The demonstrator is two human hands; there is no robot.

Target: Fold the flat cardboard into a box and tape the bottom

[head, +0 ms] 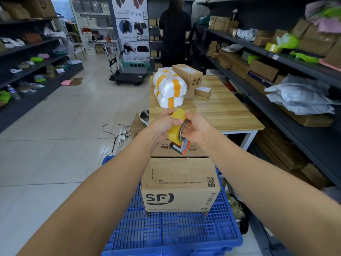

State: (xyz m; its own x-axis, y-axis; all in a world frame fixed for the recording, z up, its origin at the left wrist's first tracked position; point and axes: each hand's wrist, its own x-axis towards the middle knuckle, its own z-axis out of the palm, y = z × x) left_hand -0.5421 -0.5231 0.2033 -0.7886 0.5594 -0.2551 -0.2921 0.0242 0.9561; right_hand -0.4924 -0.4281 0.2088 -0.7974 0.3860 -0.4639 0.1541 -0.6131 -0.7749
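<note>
- My left hand (164, 124) is clenched around the yellow tape roll (176, 127), thumb over the top, fingers wrapped on the roll's left side.
- My right hand (198, 126) grasps the same roll from the right, fingertips tucked into its core, thumb on the upper rim.
- The roll sits in a tape dispenser (181, 147). Its orange and grey cutter end hangs below my hands, pointing down at the cardboard box (180, 189).
- The dispenser is held above the box's far edge, not touching it.
- The box stands folded up, "SF" face toward me, top face shut and flat. No tape visible on it.
- A printed cardboard panel shows just behind the box's far top edge. I can't tell if it is a flap.
- Under the box: a blue plastic pallet (175, 233), and the box rests on its far part.
- Beyond the box: a wooden table (221, 111) with stacked white parcels (170, 89) banded in yellow tape, a brown carton (188, 74) and a small box (203, 91).
- Left of the box, on the tile floor: a power strip (122, 134) with cables.
- Far beyond the box: a flatbed trolley (129, 74) and a person in black (174, 32), back turned.
- Right of the box: dark shelves (287, 60) packed with cartons and mail bags.
</note>
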